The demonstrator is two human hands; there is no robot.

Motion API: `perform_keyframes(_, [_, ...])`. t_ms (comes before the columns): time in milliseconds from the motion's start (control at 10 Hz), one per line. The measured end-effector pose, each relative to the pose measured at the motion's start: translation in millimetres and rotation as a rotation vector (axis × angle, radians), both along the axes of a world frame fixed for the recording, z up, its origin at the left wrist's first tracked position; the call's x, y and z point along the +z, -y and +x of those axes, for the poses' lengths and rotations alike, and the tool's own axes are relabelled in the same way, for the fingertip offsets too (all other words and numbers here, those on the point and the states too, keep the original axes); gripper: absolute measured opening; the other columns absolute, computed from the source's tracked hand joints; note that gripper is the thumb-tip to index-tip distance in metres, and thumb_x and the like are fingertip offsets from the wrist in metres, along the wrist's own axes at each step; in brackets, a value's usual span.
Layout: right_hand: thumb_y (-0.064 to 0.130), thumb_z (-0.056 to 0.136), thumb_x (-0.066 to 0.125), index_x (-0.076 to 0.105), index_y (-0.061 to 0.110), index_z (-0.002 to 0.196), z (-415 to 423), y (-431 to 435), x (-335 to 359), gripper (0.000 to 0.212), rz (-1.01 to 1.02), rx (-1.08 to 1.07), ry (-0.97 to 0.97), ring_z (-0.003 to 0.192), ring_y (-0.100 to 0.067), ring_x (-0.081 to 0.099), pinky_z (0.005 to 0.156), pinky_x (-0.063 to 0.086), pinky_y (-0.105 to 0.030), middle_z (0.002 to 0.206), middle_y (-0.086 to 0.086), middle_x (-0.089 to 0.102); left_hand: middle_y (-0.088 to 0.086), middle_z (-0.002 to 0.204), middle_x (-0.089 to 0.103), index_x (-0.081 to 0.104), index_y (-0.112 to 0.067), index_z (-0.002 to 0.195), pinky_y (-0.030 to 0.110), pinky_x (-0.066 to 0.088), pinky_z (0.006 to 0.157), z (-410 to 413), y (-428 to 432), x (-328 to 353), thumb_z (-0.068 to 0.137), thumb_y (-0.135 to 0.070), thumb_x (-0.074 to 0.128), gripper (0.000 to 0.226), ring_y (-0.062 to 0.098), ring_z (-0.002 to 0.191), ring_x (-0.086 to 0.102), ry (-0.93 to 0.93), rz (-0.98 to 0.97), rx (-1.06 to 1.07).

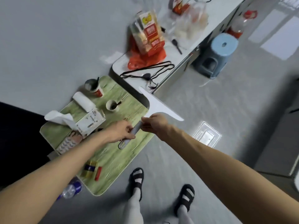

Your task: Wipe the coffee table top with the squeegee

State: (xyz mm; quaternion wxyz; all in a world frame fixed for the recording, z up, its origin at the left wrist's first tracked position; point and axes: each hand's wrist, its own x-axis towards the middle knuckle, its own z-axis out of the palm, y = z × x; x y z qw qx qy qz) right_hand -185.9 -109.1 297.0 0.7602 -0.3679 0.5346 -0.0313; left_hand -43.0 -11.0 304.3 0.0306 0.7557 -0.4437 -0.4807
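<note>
A white squeegee (157,105) with a grey handle hangs in the air over the right edge of the green wood-grain coffee table (119,152). Its wide blade points up and away, past the table's edge. My left hand (119,131) grips the lower part of the grey handle. My right hand (155,122) pinches the handle's upper end, just under the blade. The blade does not touch the table top.
On the table stand a red cup (93,87), a small cup (112,105), a white roll (83,100), a tissue box (90,121), pill strips (68,142), small boxes (90,170) and a red lighter (98,173). A white cabinet (181,54) with bags stands beyond, and a blue stool (216,52) on the floor.
</note>
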Motion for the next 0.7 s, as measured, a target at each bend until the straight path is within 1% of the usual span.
perform_keyframes(100, [0.000,0.091,0.061,0.052,0.001,0.072,41.9,-20.8,-62.8,0.021,0.027,0.031,-0.039,0.061,-0.024,0.058,0.065,0.054,-0.031,0.071,-0.018,0.058,-0.004,0.065,0.061,0.057,-0.020,0.066,0.028,0.037,0.058,34.2,-24.6,-59.7,0.075,-0.033,0.078,0.026,0.013,0.060,0.053,0.034,0.033,0.045])
perform_keyframes(200, [0.001,0.089,0.063,0.053,-0.001,0.077,76.8,-48.1,-151.0,0.016,0.058,0.047,-0.126,0.061,-0.024,0.059,0.062,0.056,-0.032,0.074,-0.020,0.060,-0.006,0.071,0.067,0.060,-0.023,0.067,0.026,0.043,0.059,59.6,-53.7,-143.6,0.075,-0.033,0.078,0.023,0.015,0.071,0.063,0.065,0.083,0.063])
perform_keyframes(300, [0.002,0.089,0.064,0.056,-0.003,0.084,92.3,-60.9,-210.1,0.011,0.067,0.069,-0.162,0.060,-0.023,0.059,0.056,0.056,-0.028,0.077,-0.020,0.061,-0.004,0.077,0.070,0.064,-0.022,0.073,0.029,0.050,0.065,68.9,-66.3,-202.1,0.076,-0.032,0.078,0.017,0.017,0.076,0.066,0.079,0.108,0.069])
perform_keyframes(400, [0.002,0.090,0.064,0.057,-0.003,0.089,104.2,-68.9,-260.6,0.009,0.060,0.070,-0.182,0.060,-0.022,0.058,0.054,0.056,-0.026,0.080,-0.020,0.061,0.001,0.085,0.072,0.067,-0.017,0.081,0.030,0.052,0.069,75.4,-73.3,-253.6,0.078,-0.030,0.076,0.017,0.019,0.079,0.066,0.116,0.099,0.081])
perform_keyframes(500, [0.003,0.088,0.065,0.059,-0.005,0.092,112.4,-78.0,-305.9,0.011,0.036,0.053,-0.224,0.060,-0.025,0.060,0.063,0.058,-0.035,0.084,-0.023,0.063,0.006,0.090,0.071,0.064,-0.014,0.084,0.024,0.040,0.056,78.2,-81.2,-301.6,0.082,-0.024,0.071,0.012,0.018,0.072,0.058,0.179,0.071,0.083])
perform_keyframes(600, [0.003,0.089,0.065,0.061,-0.007,0.089,112.9,-80.7,-319.1,0.011,0.053,0.080,-0.201,0.062,-0.025,0.062,0.060,0.059,-0.032,0.081,-0.021,0.064,0.010,0.095,0.070,0.065,-0.009,0.094,0.025,0.037,0.061,78.0,-83.4,-319.6,0.084,-0.022,0.069,0.017,0.019,0.073,0.055,0.202,0.078,0.067])
perform_keyframes(700, [0.005,0.089,0.065,0.061,-0.006,0.089,110.0,-78.6,-315.1,0.011,0.072,0.130,-0.176,0.068,-0.027,0.063,0.064,0.059,-0.031,0.084,-0.021,0.063,0.009,0.101,0.070,0.063,-0.010,0.104,0.029,0.044,0.066,78.3,-78.7,-317.3,0.086,-0.025,0.066,0.024,0.022,0.079,0.060,0.226,0.099,0.068])
